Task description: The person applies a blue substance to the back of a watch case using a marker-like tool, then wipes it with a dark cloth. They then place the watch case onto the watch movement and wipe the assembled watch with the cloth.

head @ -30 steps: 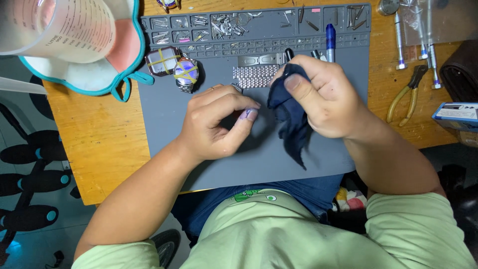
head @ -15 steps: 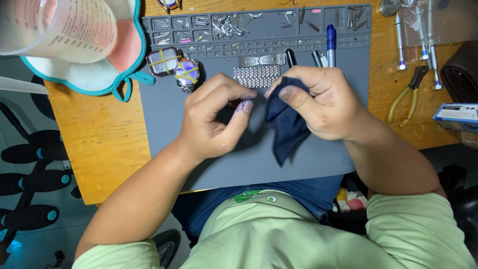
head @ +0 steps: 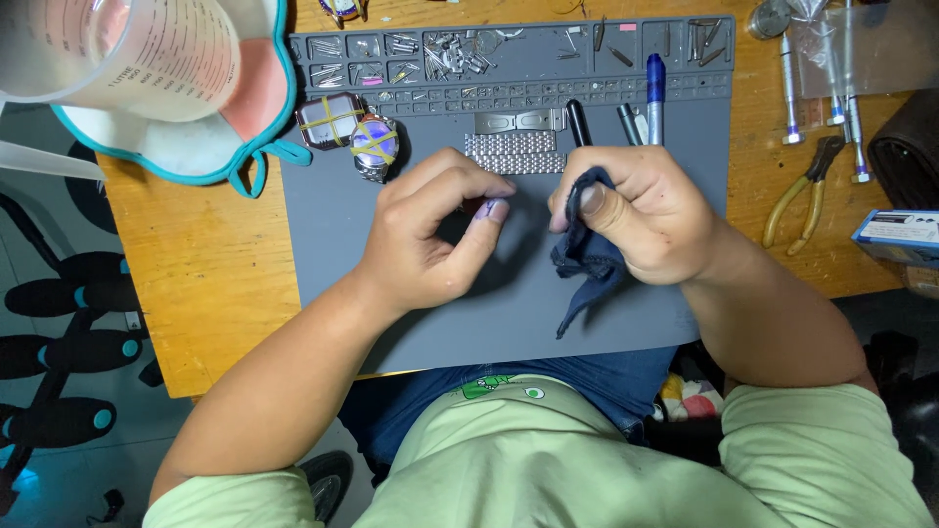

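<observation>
My right hand [head: 641, 215] grips a dark blue cloth [head: 587, 256] that hangs down over the grey work mat [head: 509, 313]. My left hand [head: 430, 235] is curled beside it, fingertips pinched around something small that I cannot make out. The two hands are a little apart above the mat's middle. Just beyond them lies a silver metal watch band [head: 514, 154].
Two watch cases [head: 352, 132] bound with yellow tape lie on the mat's left. The mat's back compartments [head: 469, 54] hold small metal parts. Pens [head: 653, 93] lie at the back. Yellow-handled pliers [head: 807, 186] and screwdrivers [head: 849, 117] lie right. A measuring jug [head: 127, 54] stands on a teal-edged cloth, far left.
My hands have drawn apart; the cloth has left my left hand's fingers and is bunched in my right hand, which rose slightly toward the watch band.
</observation>
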